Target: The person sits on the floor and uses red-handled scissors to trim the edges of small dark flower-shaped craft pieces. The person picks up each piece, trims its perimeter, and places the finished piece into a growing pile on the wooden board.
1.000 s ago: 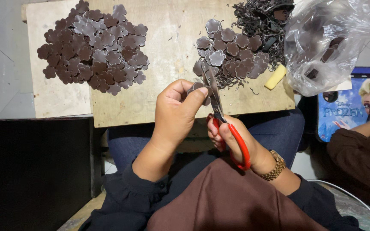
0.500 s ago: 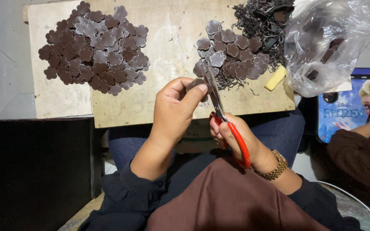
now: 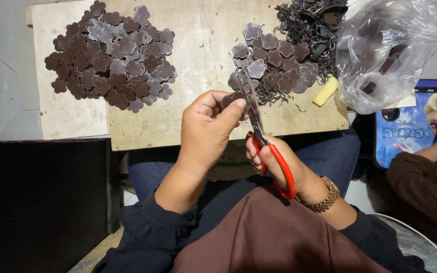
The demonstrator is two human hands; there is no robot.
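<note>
— Dark brown flower-shaped leather piece [image 3: 230,99]: pinched in left hand [image 3: 206,132], thumb and fingers clenched on it, over near edge of pale wooden board [image 3: 198,65].

— And right hand [image 3: 279,164]?

— Clasped through red-handled steel scissors [image 3: 264,136]; long axis runs from wrist up and slightly left, tips pointing away from body. Blades look nearly closed; hard to tell exactly.

— Relation piece to blades?

— Just left of blades, touching or nearly so. Roughly round, so no clear long axis.

— Beyond?

— Small heap of cut brown flowers [image 3: 274,63], dark trimmings [image 3: 307,23] behind. Large heap of brown flower shapes [image 3: 112,55] far left. Clear plastic bag [image 3: 380,50] far right.
</note>
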